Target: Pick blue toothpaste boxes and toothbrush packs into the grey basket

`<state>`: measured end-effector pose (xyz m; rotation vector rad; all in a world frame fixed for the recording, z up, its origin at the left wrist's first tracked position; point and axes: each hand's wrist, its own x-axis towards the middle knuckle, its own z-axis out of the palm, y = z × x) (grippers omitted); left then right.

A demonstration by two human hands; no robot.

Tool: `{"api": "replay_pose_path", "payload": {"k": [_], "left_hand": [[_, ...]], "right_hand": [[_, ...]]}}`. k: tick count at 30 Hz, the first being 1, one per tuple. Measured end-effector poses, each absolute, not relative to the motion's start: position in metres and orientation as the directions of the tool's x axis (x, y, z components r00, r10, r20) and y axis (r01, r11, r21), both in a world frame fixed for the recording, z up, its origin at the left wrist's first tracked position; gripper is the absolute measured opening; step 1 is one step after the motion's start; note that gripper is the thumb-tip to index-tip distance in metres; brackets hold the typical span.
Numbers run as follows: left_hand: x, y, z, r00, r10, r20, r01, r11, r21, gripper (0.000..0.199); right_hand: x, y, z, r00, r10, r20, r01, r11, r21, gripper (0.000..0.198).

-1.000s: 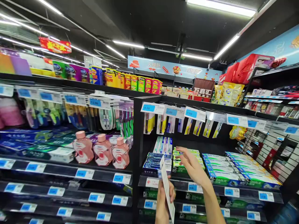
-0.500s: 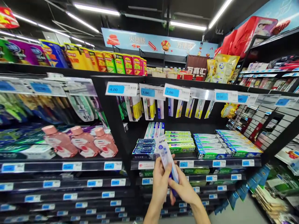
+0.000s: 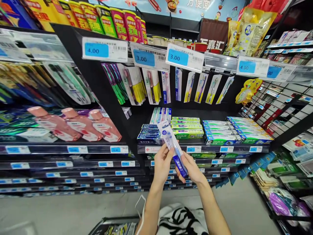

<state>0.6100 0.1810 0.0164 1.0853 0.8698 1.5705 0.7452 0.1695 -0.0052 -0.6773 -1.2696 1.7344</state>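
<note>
A packaged toothbrush (image 3: 173, 148), in a white and clear blister pack with a dark blue lower end, is held in front of the shelf, tilted with its top to the left. My left hand (image 3: 163, 162) pinches its left edge between thumb and fingers. On the other side, my right hand (image 3: 190, 167) grips the right edge near the blue end, some of its fingers hidden behind the pack. Beyond the hands, toothpaste boxes (image 3: 187, 134) lie stacked on the shelf. Similar toothbrush packs (image 3: 165, 88) hang above them.
Pink mouthwash bottles (image 3: 69, 125) stand on the left shelf. Price tags (image 3: 184, 58) stick out from the upper shelf edge. Snack canisters (image 3: 107, 23) line the top. At the lower left is a dark container (image 3: 114, 223) with packages, and at right a rack of goods (image 3: 286, 202).
The view has tipped downward, bringing the floor, my patterned clothing and the dark container into sight. Both hands still hold the toothbrush pack, and more of its blue end shows.
</note>
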Motion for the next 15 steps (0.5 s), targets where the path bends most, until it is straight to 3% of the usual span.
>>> {"api": "replay_pose_path", "payload": {"k": [9,12,15], "left_hand": [[0.601,0.175,0.014,-0.159,0.961,0.225,-0.255,-0.260,0.932,0.053],[0.598,0.171,0.013,-0.188,0.949,0.252,-0.220,-0.290,0.931,0.063],[0.597,0.166,0.012,-0.142,0.962,0.234,-0.185,-0.258,0.948,0.058]], "right_hand": [[0.731,0.172,-0.005,-0.484,0.872,0.066,-0.360,-0.130,-0.924,0.056],[0.719,0.175,-0.008,-0.413,0.907,0.083,-0.407,-0.102,-0.908,0.052],[0.712,0.177,-0.011,-0.317,0.945,0.080,-0.407,-0.060,-0.911,0.048]]}}
